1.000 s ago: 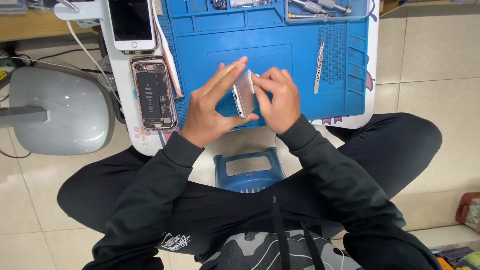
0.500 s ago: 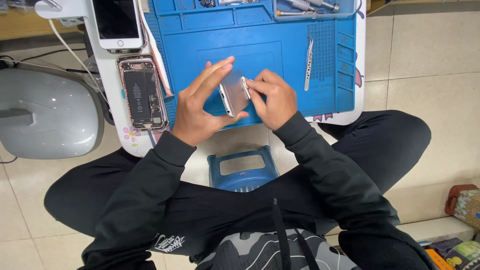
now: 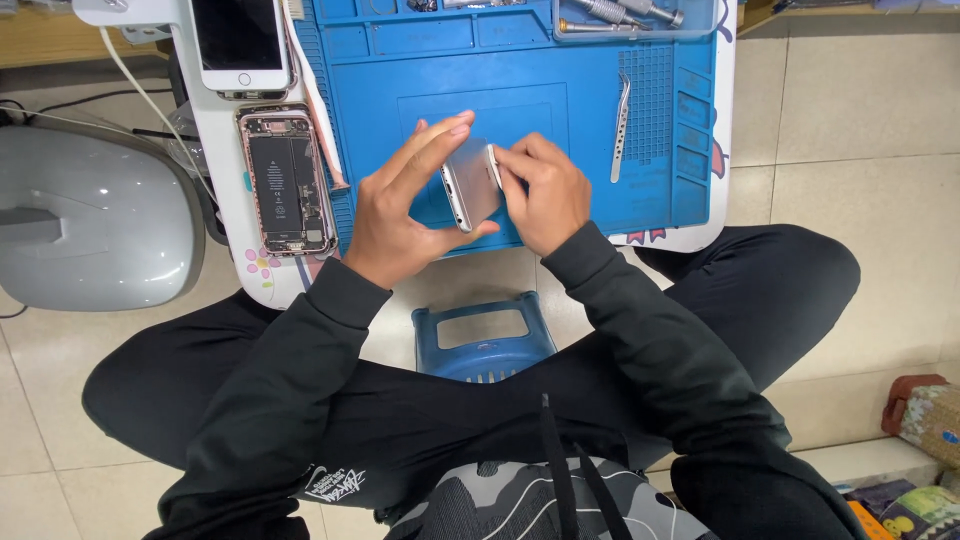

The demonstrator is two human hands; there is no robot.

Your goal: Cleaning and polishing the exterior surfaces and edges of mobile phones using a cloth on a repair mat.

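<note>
Two hands: I see both grasping one silver phone
left hand: fingers along its edges; thumb underneath
right hand: fingertips pinching its right edge

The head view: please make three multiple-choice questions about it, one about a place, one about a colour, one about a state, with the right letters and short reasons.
1. Where does the opened phone with its insides showing lie?
A. on the blue mat
B. on the white table edge, left of the mat
C. on the floor

2. What colour is the work mat?
A. blue
B. red
C. grey

3. How is the silver phone held?
A. flat on the mat, untouched
B. by one hand only
C. between both hands, above the mat

Answers:
1 B, it lies on the white edge, beside the mat.
2 A, the mat is plainly blue.
3 C, the left hand and right hand both grip it.
</note>
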